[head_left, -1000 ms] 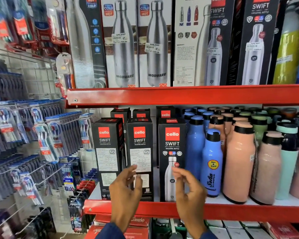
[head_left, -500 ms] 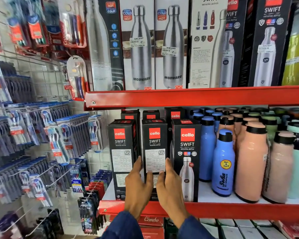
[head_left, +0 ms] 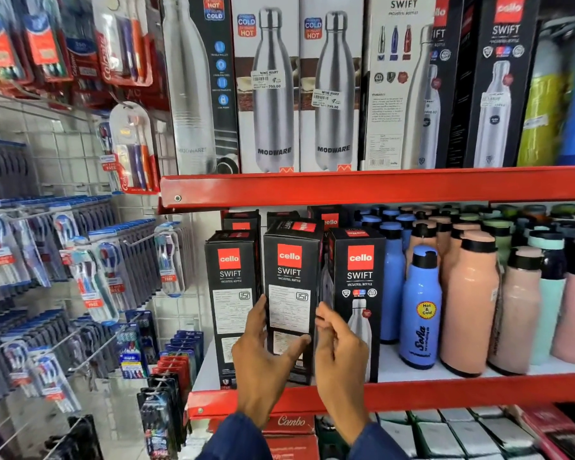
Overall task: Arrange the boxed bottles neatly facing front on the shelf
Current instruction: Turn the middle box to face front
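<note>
Three black Cello Swift boxes stand at the front left of the red middle shelf (head_left: 445,391). The middle box (head_left: 291,283) shows its text-label side and sits lifted and pulled forward, tilted slightly. My left hand (head_left: 263,356) grips its left edge, thumb across the front. My right hand (head_left: 337,353) holds its right edge with the fingertips. The left box (head_left: 229,293) also shows a text side. The right box (head_left: 359,287) shows the bottle picture. More Cello boxes (head_left: 329,220) stand behind them.
Loose blue, peach and mint bottles (head_left: 468,300) crowd the shelf to the right. Tall boxed steel bottles (head_left: 273,88) fill the upper shelf. Toothbrush packs (head_left: 90,280) hang on a wire grid at the left. A lower shelf holds red Combo boxes (head_left: 291,423).
Both hands have closed on the middle box and raised it, bringing it forward of its neighbours. The camera has moved closer to the shelf.
</note>
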A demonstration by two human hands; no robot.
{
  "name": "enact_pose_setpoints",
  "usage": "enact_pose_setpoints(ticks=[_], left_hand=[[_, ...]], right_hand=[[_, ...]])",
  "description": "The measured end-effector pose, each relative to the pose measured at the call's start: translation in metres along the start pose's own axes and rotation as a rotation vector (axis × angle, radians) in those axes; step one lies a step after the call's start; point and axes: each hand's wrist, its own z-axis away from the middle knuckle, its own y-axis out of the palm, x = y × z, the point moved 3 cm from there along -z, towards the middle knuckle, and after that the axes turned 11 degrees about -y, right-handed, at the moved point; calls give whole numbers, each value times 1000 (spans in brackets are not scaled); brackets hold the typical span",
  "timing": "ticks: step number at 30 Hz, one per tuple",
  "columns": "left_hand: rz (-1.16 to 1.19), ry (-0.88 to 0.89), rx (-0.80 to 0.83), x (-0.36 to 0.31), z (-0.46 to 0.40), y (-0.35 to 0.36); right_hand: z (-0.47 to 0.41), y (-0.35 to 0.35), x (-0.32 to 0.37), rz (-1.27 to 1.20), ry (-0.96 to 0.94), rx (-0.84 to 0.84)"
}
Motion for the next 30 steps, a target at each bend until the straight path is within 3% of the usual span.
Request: enact_pose_setpoints(ticks=[10,14,20,25,30], left_hand=[[-11,67,-96,-22,9,-12],[107,41,-25,-24,10,-25],[176,38,201,-35,7,-32],[140,16,290,-33,10,-24],[2,61,229,-19,12,-15]], right_hand=[[5,-24,23,-193,-58,5],[-3,-48,11,-176,-68,-69],[-13,-49,-5,-221,-32,358],[-11,-46,-16,-263,-51,325],[-5,-37,-28,-242,-51,277]])
